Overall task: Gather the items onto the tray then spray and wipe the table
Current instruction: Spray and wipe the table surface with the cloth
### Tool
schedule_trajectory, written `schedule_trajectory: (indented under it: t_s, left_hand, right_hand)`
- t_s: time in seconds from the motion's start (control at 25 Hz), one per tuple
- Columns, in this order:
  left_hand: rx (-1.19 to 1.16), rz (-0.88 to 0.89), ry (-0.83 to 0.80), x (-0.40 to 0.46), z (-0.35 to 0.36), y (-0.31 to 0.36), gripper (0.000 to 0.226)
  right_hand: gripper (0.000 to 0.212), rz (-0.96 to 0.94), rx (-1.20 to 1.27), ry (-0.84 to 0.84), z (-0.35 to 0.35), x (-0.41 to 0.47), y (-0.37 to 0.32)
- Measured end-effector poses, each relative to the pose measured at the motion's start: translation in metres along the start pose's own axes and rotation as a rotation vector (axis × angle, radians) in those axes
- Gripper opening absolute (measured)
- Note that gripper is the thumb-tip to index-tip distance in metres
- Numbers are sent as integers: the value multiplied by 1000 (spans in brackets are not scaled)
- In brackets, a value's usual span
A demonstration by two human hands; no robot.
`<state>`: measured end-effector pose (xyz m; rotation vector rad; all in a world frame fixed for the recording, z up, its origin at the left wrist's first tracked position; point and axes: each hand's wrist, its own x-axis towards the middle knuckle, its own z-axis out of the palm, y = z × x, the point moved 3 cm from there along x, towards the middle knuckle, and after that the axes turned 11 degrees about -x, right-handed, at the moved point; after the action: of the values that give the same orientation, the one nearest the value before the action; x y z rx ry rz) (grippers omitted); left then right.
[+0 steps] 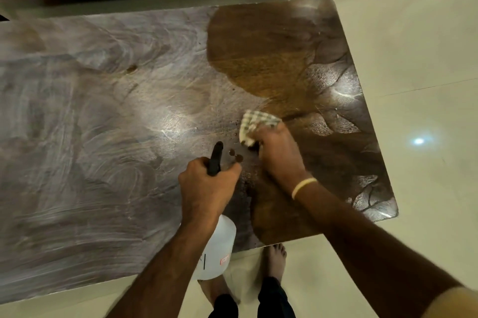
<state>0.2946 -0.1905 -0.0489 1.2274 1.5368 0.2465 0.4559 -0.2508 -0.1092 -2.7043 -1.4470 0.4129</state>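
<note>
- two bare hands work over the near right part of the wooden tabletop (108, 116), both arms reaching in from the bottom edge of the view.
- left hand (207, 188): its grip is curled tight around the black head of the spray bottle (219, 247); the trigger itself is hidden under the fingers, and only the black nozzle tip pokes out ahead of the knuckles.
- the bottle's white body hangs below the wrist, over the near edge of the tabletop; the forearm covers part of it, and a small red label on it is too blurred to read.
- right hand (278, 152): its grip is bunched on a checked cloth (254, 125), pressing it to the wood; the fingers are mostly buried in the fabric, so how much cloth lies beneath the palm cannot be told. a pale band sits on that wrist.
- a few dark droplets (236, 156) lie on the wood between the nozzle and the cloth.
- most of the surface shows pale swirled streaks; a dark brown patch (261, 56) lies at the far right.
- no tray shows anywhere in the view.
- bare feet (275, 260) stand on the pale floor (419, 59); a reddish piece of furniture is cut off along the top edge.
</note>
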Motion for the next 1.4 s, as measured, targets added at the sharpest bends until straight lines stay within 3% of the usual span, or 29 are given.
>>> schedule_trajectory:
  t_s: [0.08,0.12,0.28,0.44,0.56,0.64,0.68,0.84,0.88,0.96,1.04,1.16,1.24,1.32,1.4]
  left_hand:
    - [20,-17,-36,5,-5,3,33]
    - [22,-34,-45,8,-8,4,34]
    - [14,-63,-44,27,-21,2,41]
    - [44,18,-48,25,-33,0,34]
    - [9,15,-32,20,-49,3,35]
    - [-23,-17,-13,21,-60,3,36]
    - [-21,-10,-18,21,-65,2,35]
    - [48,33,-50,21,-74,-7,32]
    - [48,46,-47,21,-74,-8,31]
    - [57,53,-33,19,-74,-5,31]
    - [28,0,-22,20,-75,2,29]
    - [-11,-85,-17,25,-75,13,31]
    - [6,-76,-17,30,-72,17,32]
    - [13,-58,0,34,-67,18,31]
    - [1,-34,19,37,-60,21,30]
  right_hand:
    - [42,-171,15,-66,7,-61,-3]
    - [46,-170,15,-62,4,-75,11]
    - [50,162,-23,39,-3,-1,62]
    - [44,250,8,118,-16,68,11]
    - [35,-22,15,-24,1,-1,-42]
    - [39,-217,-39,-64,7,-57,-36]
    - [42,-220,-37,-69,2,-62,-20]
    - [46,235,-71,51,-8,44,34]
    - [45,251,-88,82,-14,72,21]
    - [42,177,-17,72,-11,95,-30]
    - [40,-64,16,-17,-1,62,-77]
    - [47,-399,-16,-84,2,-6,-69]
    - [47,-288,-13,-60,-7,21,-29]
    - [47,-25,-35,-3,-14,84,-1]
    - [44,67,-79,66,-26,134,-15]
